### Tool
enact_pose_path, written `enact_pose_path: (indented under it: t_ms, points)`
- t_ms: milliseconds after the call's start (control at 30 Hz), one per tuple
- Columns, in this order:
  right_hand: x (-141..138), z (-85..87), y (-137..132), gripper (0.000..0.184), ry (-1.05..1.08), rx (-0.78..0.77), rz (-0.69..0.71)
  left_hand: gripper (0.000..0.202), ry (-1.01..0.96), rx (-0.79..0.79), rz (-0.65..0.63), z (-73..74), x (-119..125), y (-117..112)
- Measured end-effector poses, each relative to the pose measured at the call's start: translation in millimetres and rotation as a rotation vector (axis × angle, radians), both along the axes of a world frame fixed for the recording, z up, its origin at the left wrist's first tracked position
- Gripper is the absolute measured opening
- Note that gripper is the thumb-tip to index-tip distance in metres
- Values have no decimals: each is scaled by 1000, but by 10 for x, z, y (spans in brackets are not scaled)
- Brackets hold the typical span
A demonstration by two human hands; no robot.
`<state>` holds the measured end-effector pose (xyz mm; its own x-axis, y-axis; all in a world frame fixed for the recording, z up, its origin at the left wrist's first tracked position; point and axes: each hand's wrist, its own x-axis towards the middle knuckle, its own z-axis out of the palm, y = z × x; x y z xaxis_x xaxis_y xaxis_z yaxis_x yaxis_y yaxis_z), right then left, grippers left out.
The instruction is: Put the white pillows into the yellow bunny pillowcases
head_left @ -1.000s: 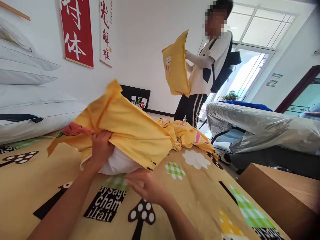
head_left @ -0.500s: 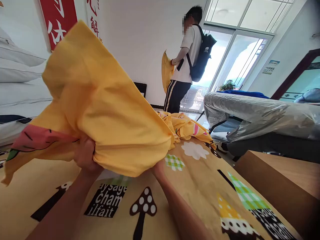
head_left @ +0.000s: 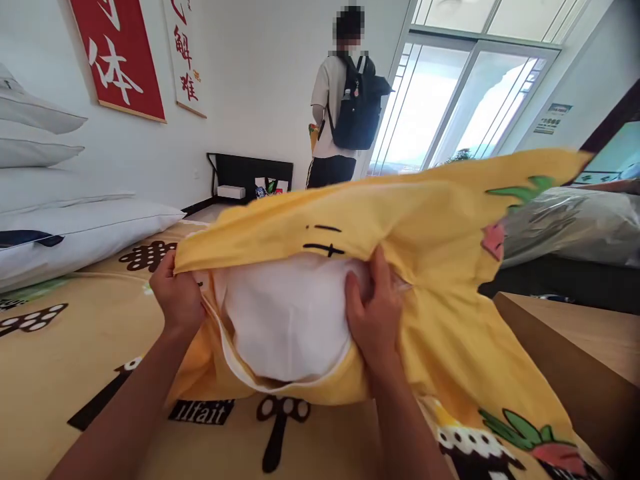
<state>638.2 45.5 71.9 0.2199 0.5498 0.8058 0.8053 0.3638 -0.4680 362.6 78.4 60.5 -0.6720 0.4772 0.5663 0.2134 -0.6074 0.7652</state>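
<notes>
Yellow creased cover (head_left: 450,220) gapes around white pillow (head_left: 290,320)

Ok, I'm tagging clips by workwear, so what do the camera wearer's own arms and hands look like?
Both hands, left hand and right hand, are ungloved. The left forearm and right forearm have no sleeves in view. I see no watch, bracelet or markings, and no rings on the visible fingers. The upper arms are out of frame.
</notes>
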Motion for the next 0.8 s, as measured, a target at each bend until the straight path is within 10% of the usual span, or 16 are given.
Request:
enact_pose_path:
  t_ms: [100,233,600,800]
  points:
    - [131,-166,314,54,-185,-451,-126,10,-76,-143,-176,35,13,107]
    - [362,-306,561,41,-227,-849,-304,35,290,-234,-248,-2,70,54]
    - [1123,-471,636,47,-24,-861,-588,34,1004,191,-165,201,384,-738]
    - [926,-692,595,34,-188,-1020,-493,21,1227,-870,-250,-241,323,-20]
